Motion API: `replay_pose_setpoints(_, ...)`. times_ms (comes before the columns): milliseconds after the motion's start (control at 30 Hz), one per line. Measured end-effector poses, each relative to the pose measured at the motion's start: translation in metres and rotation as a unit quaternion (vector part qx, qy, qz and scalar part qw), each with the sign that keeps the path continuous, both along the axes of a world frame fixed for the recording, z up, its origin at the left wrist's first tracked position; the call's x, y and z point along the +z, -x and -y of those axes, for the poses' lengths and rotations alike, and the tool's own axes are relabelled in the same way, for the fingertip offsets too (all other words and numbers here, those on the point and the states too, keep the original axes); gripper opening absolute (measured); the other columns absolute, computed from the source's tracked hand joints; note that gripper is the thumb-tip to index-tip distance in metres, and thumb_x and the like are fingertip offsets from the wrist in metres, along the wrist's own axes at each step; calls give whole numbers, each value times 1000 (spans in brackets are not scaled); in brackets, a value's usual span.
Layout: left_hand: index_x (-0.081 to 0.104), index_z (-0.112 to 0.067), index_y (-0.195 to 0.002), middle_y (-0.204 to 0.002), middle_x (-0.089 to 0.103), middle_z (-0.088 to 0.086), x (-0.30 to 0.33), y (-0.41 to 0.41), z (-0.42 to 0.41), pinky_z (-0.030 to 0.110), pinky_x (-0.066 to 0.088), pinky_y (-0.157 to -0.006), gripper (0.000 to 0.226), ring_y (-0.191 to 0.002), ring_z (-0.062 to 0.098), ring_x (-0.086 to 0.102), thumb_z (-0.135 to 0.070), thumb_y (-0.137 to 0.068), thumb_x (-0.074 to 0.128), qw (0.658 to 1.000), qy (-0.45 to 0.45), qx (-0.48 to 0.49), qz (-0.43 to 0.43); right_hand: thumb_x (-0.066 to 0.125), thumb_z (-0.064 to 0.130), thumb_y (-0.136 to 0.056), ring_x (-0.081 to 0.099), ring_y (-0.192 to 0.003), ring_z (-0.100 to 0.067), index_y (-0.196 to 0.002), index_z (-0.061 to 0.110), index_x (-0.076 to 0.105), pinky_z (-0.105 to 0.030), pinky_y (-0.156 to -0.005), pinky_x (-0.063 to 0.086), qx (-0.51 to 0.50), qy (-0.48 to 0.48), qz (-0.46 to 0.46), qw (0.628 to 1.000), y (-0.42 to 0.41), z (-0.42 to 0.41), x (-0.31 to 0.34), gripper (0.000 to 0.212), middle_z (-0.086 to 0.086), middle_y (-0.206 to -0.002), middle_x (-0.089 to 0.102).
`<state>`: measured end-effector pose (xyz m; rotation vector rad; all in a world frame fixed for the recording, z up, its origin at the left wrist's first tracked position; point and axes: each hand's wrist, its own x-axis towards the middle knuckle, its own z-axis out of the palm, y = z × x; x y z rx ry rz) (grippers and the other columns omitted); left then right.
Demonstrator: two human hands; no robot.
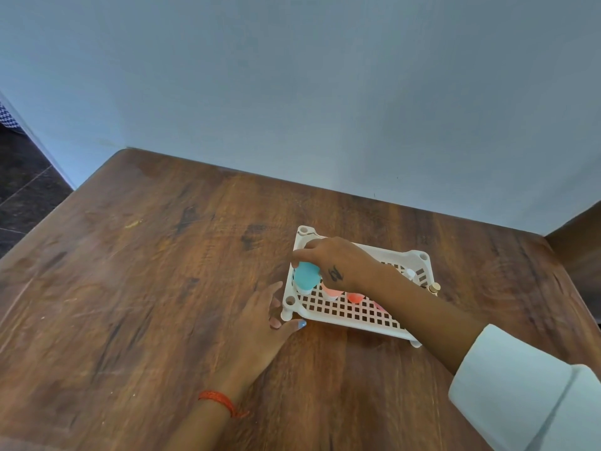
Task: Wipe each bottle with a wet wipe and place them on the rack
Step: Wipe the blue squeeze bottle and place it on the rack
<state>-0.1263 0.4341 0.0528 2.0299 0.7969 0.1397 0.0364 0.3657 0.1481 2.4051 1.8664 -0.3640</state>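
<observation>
The left hand (260,323) is laid flat, fingers straight, against the near-left corner of the rack (351,312). Just beyond it, the blue bottle (305,277) is gripped from above by the right hand (338,265), cap-down, over that corner.

A worn wooden table (136,288) against a pale blue wall (325,92) — dark floor (22,183) beyond.
</observation>
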Motion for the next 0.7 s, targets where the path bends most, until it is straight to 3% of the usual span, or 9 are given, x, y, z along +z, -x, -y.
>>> replay_pose_setpoints(133,37,-33,-140,-125,53,-9,1,0,0,5,33,-67,75,-94,10,60,-46,-76,74,1000,-2,0,-4,64,3,-79,55,-97,-17,-128,23,47,-23,-78,44,1,-2,3,1000,0,2,0,56,-4,-117,60)
replay_pose_setpoints(333,35,-34,-140,-125,51,-7,5,3,0,8,37,-64,75,-81,5,59,-44,-77,73,1000,3,4,0,65,5,-79,55,-102,-19,-134,24,42,-23,-79,43,-7,6,-2,1000,-2,3,-2,63,-5,-123,57)
replay_pose_setpoints(500,30,-34,-144,-142,42,-4,11,6,3,6,38,-65,79,-82,1,54,-44,-77,72,1000,-12,15,5,67,8,-77,53,-110,-19,-135,23,43,-23,-84,43,-46,-30,-52,997,-6,11,4,64,-3,-131,54)
replay_pose_setpoints(600,27,-34,-145,-147,36,-3,19,7,7,21,52,-80,82,-100,6,55,-45,-77,72,999,-19,19,21,69,12,-78,55,-109,-18,-133,21,45,-25,-84,43,-71,-87,-107,988,-7,24,14,61,-3,-128,56)
replay_pose_setpoints(700,24,-35,-146,-151,34,-3,26,6,12,31,53,-90,83,-117,13,53,-47,-78,70,998,-43,21,27,72,15,-76,56,-107,-15,-128,24,47,-35,-90,48,-89,-143,-157,973,-3,40,22,59,-1,-126,58)
